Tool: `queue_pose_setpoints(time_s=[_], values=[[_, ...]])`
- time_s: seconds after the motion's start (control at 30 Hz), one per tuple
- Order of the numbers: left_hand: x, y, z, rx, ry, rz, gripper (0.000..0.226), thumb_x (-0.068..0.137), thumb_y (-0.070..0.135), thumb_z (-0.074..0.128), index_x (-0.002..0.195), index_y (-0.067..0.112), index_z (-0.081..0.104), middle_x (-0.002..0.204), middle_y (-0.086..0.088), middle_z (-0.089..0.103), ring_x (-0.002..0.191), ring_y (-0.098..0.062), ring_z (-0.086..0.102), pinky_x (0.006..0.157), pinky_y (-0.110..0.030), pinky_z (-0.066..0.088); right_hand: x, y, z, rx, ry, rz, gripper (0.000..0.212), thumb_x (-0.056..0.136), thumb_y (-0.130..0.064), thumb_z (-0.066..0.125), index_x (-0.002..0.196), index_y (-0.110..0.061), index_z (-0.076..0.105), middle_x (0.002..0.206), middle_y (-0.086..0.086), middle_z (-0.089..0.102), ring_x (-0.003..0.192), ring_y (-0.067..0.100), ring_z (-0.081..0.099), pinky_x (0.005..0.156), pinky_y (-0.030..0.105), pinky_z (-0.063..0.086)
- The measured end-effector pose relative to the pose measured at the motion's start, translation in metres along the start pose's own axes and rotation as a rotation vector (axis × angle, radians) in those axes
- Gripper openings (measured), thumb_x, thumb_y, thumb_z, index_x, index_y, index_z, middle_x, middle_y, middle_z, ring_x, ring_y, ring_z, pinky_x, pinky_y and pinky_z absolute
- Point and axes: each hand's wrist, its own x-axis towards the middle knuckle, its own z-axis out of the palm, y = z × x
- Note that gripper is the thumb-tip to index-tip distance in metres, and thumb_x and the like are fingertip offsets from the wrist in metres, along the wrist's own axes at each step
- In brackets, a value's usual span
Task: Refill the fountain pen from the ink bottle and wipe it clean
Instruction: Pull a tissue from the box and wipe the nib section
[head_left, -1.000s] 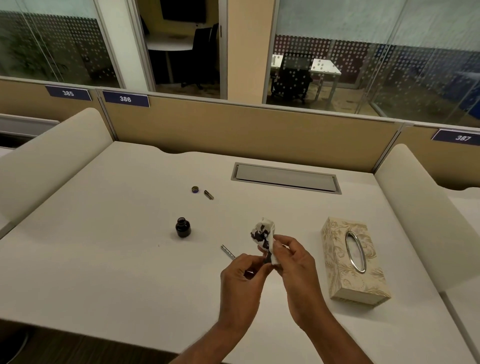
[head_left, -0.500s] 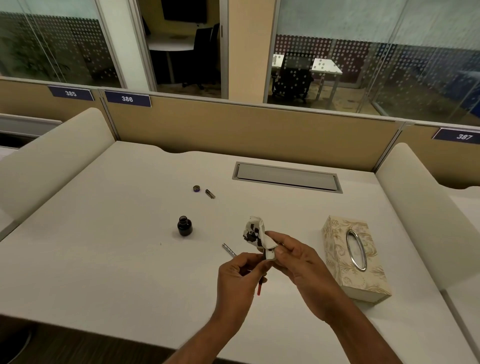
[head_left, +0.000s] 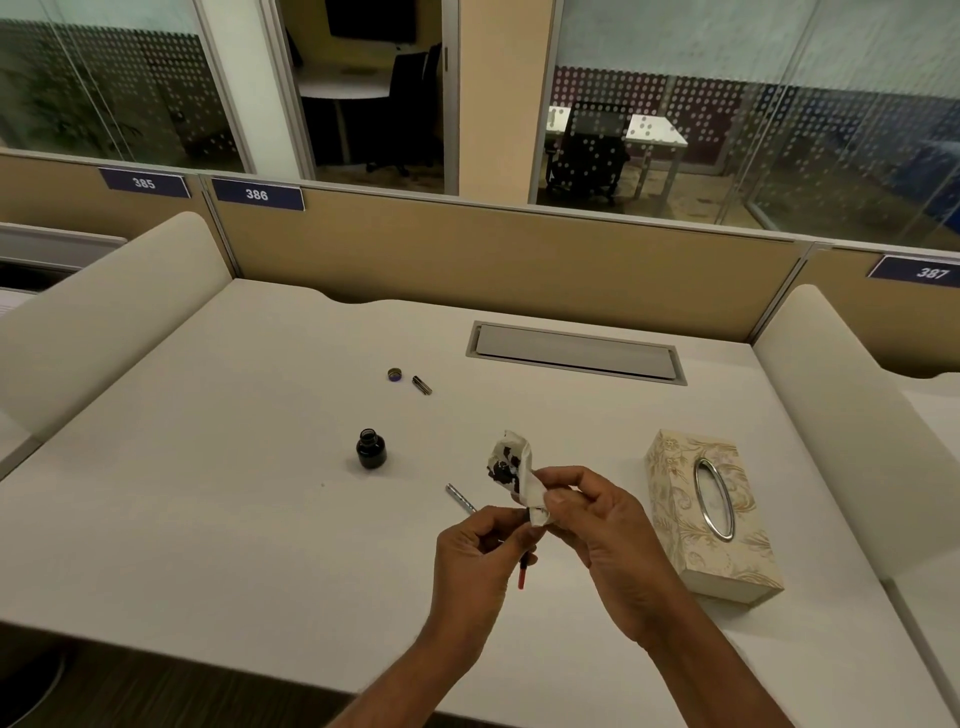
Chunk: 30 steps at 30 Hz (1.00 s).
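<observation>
Three dark blue number plates with white figures stand on the tan partition (head_left: 509, 260) behind the desk. The plate reading "385" (head_left: 144, 183) is at the partition's far left. The plate reading "386" (head_left: 256, 194) is just right of it. The plate reading "387" (head_left: 930, 272) is at the partition's far right.

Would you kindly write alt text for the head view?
Over a white desk, the right hand wipes a pen part held by the left hand with an ink-stained tissue. An open ink bottle stands left, a tissue box right.
</observation>
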Motion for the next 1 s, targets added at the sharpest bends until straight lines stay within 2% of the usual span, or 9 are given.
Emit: queue_pose_setpoints(time_s=[0.1,0.23,0.4,0.53,0.73,0.9,1.0], values=[[0.0,0.0,-0.002,-0.004,-0.022,0.008,0.01,0.085,0.014,0.078,0.086,0.023,0.081,0.077,-0.006,0.077,0.072,-0.025,0.071,0.068,-0.022,0.059,0.0,-0.002,0.002,-0.028,0.029,-0.021,0.02,0.092,-0.006,0.067,0.11,-0.012,0.072,0.104,0.007,0.08,0.103,0.021,0.074,0.098,0.038,0.052],[-0.002,0.0,-0.001,0.005,-0.051,-0.007,0.01,0.086,0.014,0.076,0.091,0.021,0.08,0.081,-0.005,0.079,0.081,-0.03,0.073,0.069,-0.021,0.058,0.001,-0.006,0.006,-0.054,0.049,-0.026,0.022,0.088,-0.005,0.072,0.107,-0.015,0.075,0.101,0.002,0.081,0.099,0.015,0.075,0.088,0.027,0.051],[-0.003,-0.004,-0.002,0.024,-0.079,-0.001,0.013,0.09,0.015,0.072,0.097,0.023,0.079,0.083,-0.004,0.08,0.081,-0.028,0.074,0.072,-0.022,0.059,0.004,-0.006,0.007,-0.158,0.027,-0.035,0.02,0.089,-0.009,0.073,0.108,-0.015,0.077,0.101,0.0,0.081,0.098,0.014,0.075,0.088,0.029,0.055],[-0.003,-0.009,-0.003,0.062,-0.112,0.009,0.016,0.092,0.02,0.067,0.103,0.026,0.076,0.087,-0.004,0.08,0.085,-0.024,0.075,0.077,-0.023,0.06,0.005,-0.005,0.007,-0.224,0.034,-0.048,0.012,0.089,-0.01,0.074,0.099,-0.015,0.078,0.093,0.002,0.081,0.091,0.016,0.076,0.083,0.028,0.058],[-0.005,-0.012,-0.004,0.107,-0.185,0.027,0.025,0.092,0.032,0.061,0.106,0.019,0.077,0.085,-0.004,0.077,0.082,-0.017,0.072,0.078,-0.022,0.058,0.005,-0.001,0.008,-0.247,0.067,-0.076,0.01,0.088,-0.008,0.074,0.095,-0.015,0.078,0.089,0.003,0.08,0.086,0.019,0.077,0.083,0.033,0.061],[-0.001,-0.011,-0.01,0.165,-0.25,0.039,0.019,0.099,0.022,0.059,0.106,0.022,0.076,0.087,-0.009,0.074,0.081,-0.014,0.071,0.078,-0.021,0.057,0.004,0.0,0.006,-0.187,0.088,-0.065,0.011,0.087,-0.006,0.075,0.094,-0.014,0.077,0.088,0.005,0.08,0.085,0.021,0.076,0.079,0.033,0.058],[0.002,-0.011,-0.01,0.196,-0.249,0.058,0.018,0.099,0.021,0.06,0.101,0.03,0.076,0.087,-0.007,0.074,0.08,-0.013,0.071,0.077,-0.022,0.058,0.003,0.001,0.006,-0.169,0.11,-0.066,0.011,0.087,-0.006,0.075,0.094,-0.015,0.077,0.089,0.006,0.08,0.086,0.023,0.076,0.082,0.036,0.059]])
